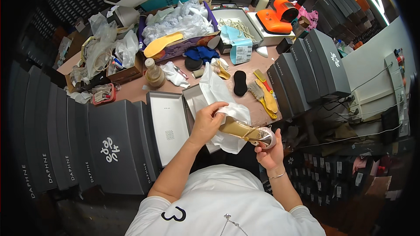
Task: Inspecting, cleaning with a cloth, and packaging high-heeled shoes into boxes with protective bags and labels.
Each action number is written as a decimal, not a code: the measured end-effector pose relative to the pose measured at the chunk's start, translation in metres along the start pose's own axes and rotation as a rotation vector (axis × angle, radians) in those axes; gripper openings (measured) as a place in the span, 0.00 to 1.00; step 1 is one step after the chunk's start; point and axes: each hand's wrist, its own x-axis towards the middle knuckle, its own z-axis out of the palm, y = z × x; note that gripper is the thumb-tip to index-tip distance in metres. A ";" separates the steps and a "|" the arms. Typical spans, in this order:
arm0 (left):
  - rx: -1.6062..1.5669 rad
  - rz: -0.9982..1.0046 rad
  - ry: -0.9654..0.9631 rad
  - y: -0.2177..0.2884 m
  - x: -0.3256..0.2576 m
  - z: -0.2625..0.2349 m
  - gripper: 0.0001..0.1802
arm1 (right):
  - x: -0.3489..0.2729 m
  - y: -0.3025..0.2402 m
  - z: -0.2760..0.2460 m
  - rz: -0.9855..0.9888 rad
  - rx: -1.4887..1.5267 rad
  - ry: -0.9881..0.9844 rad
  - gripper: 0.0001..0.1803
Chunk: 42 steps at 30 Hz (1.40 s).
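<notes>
Your right hand (270, 152) cradles the gold shoe (249, 132) while your left hand (209, 120) pinches white tissue paper (227, 113) against it; wrapping looks underway, tuck next.

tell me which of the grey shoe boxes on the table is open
The open shoe box just left of the left hand: its lid is off and its pale inside shows. The stacked boxes on the left and right are shut.

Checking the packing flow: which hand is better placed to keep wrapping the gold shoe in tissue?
Probably the left hand: it already grips the white tissue paper on the gold shoe. The right hand is occupied steadying the shoe's toe from below.
</notes>
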 end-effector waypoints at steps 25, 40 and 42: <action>0.399 0.725 -0.716 0.019 -0.077 0.053 0.28 | 0.076 0.034 0.006 -0.626 -1.854 -0.170 0.25; -0.322 -0.140 0.329 -0.031 -0.047 -0.100 0.37 | 0.047 0.035 -0.009 0.251 -0.866 -0.131 0.33; 0.020 -0.143 0.150 -0.038 -0.034 -0.097 0.38 | 0.049 0.006 -0.012 0.104 -0.408 -0.312 0.42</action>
